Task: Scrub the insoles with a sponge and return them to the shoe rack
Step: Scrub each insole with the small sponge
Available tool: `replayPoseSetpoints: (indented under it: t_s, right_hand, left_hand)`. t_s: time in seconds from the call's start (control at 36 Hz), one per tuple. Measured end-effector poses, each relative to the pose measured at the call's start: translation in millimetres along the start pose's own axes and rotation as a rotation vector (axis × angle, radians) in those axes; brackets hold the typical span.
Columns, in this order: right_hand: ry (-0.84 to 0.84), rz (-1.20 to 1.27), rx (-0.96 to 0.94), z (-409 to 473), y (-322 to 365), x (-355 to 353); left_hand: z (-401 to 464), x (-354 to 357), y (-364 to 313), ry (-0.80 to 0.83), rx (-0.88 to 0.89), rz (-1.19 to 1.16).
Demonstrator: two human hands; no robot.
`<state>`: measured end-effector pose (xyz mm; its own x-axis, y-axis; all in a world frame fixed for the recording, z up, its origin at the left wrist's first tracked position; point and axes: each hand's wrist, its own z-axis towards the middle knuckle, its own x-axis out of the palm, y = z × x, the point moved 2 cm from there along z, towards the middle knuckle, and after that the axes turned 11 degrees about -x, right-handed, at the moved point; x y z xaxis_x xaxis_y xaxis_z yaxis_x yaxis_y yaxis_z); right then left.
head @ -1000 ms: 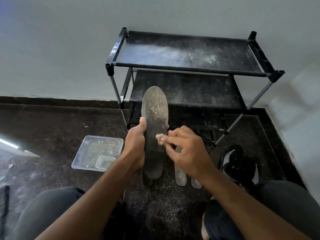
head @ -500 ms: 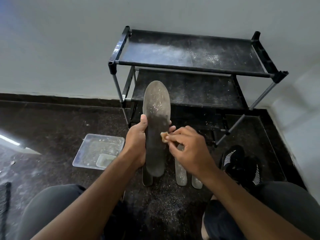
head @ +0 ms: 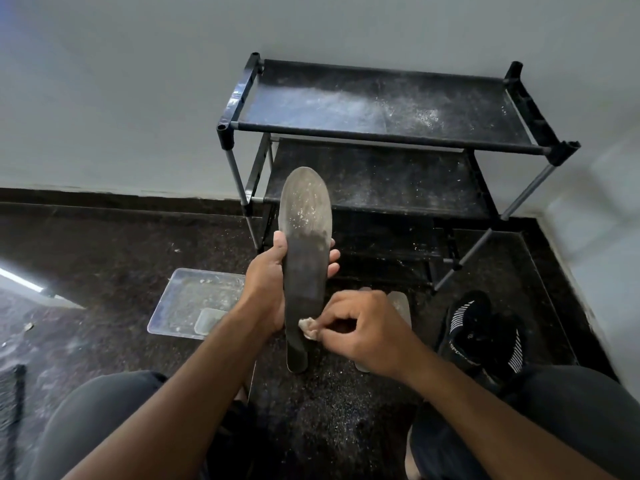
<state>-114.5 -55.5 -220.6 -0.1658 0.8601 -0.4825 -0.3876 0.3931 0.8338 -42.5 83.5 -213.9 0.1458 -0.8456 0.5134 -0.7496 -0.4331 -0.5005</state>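
Mid-scrub: left hand [head: 266,292] is wrapped round the insole [head: 304,258], held upright in front of the shoe rack [head: 388,136]. Right hand [head: 360,327] pinches the sponge [head: 308,329] against the heel end. Toe looks dusty yet, so probably work up there next.

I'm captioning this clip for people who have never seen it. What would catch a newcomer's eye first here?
First, the long insole held upright at centre by the left hand, dusty and pale at the toe, darker lower down. The right hand pinches a small sponge against its lower part. Behind stands a black shoe rack with powder-streaked shelves; a clear tray lies on the floor to the left and a black shoe to the right.
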Motion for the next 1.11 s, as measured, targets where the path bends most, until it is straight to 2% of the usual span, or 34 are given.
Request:
replayPoseSetpoints:
  t_s: [0.06,0.11,0.17,0.33,0.44,0.58,0.78,0.86,0.92,0.97,1.11]
  right_hand:
    - [-0.112,0.008,-0.037,1.9,4.7,-11.2]
    - [-0.244,-0.173,-0.108,6.7,4.2,-24.9]
    - [-0.308,-0.371,-0.133,11.1,-0.1,-30.8]
    - [-0.121,-0.524,-0.187,6.5,-12.4,-8.7]
    - [-0.176,-0.568,-0.219,11.3,-15.5,-23.5]
    - [-0.362,-0.687,-0.202,14.6,-15.0,-56.6]
    - [-0.186,-0.642,-0.287,10.2,-14.9,-34.0]
    - [-0.294,-0.601,-0.288,13.6,-7.5,-46.5]
    - [-0.430,-0.648,-0.229,16.9,-7.1,-59.9]
    - [-0.483,-0.677,-0.162,17.7,-10.7,-65.5]
    - [-0.267,-0.631,-0.200,10.1,-12.7,-28.2]
  left_hand:
    - [-2.4,0.1,1.4,0.001,0.002,0.076]
    - [-6.0,2.3,6.3,0.006,0.017,0.165]
    - [-8.0,5.6,15.0,0.022,0.007,0.232]
    - [-4.9,9.5,27.3,0.067,-0.046,0.230]
    - [-7.0,10.8,29.7,0.102,-0.057,0.280]
    - [-9.2,12.6,27.9,0.156,-0.006,0.360]
    - [-10.7,11.3,26.6,0.135,0.059,0.354]
    - [-10.9,12.0,26.5,0.135,0.057,0.339]
    - [-9.9,12.6,28.1,0.148,0.056,0.347]
    - [-11.5,14.6,29.9,0.179,0.043,0.343]
    - [-17.0,17.3,32.7,0.214,-0.027,0.306]
